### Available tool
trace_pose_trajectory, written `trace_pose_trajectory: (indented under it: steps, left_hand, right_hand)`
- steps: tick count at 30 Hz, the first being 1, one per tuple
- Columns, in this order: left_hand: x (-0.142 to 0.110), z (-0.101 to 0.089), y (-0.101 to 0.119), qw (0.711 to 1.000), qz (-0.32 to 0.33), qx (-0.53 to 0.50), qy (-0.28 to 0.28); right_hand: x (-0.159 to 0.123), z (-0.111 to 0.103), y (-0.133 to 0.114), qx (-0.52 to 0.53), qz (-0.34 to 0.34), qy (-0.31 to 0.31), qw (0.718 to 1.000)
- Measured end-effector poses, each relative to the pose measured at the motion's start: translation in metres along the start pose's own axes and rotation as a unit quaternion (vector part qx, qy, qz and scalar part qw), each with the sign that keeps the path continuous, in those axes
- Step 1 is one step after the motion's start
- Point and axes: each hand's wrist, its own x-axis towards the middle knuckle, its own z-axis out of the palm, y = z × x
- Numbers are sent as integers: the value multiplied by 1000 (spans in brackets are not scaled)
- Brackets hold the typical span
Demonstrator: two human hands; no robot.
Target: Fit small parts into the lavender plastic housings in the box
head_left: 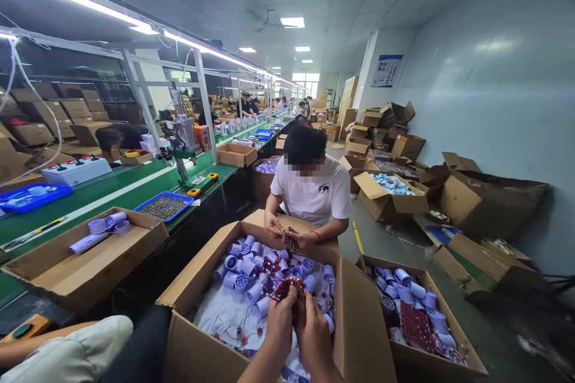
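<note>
My left hand [279, 323] and my right hand [314, 335] are held together over an open cardboard box [197, 341], fingers pinched shut on a dark red wired part [287, 290]. Inside the box lie several pale purple plastic cylinders [245, 263] and loose red wired parts on white plastic. A person in a white T-shirt [312, 191] sits on the far side of the box, both hands on another red part [291, 240].
A second open box [449, 335] with purple cylinders and a red board stands to the right. On the left runs a green conveyor bench [117, 191] with a cardboard box [85, 263], blue trays and a press machine [184, 137]. Opened cartons litter the floor at right.
</note>
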Motion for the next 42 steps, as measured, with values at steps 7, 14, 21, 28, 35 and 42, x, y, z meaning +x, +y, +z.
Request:
trace_pose_trajectory:
  steps: [7,14,21,28,35,42]
  left_hand:
    - [5,-8,8,995,-34,68,-59]
    - [0,-14,30,942,-162,212,-204]
    - [12,-27,6,949,-72,231,-204]
    - [16,-31,-5,983,25,158,-89]
    - [17,-26,-8,986,62,139,-65]
    - [15,-27,-9,966,-152,161,-130]
  right_hand:
    - [10,-16,-12,125,94,-63,986]
    - [13,-28,-35,356,261,-235,866]
    - [15,-35,-37,346,277,-171,880]
    - [13,-33,-44,61,94,-92,989]
    - [6,-19,-39,-15,50,-9,999]
    - [17,-30,-16,162,220,-151,950]
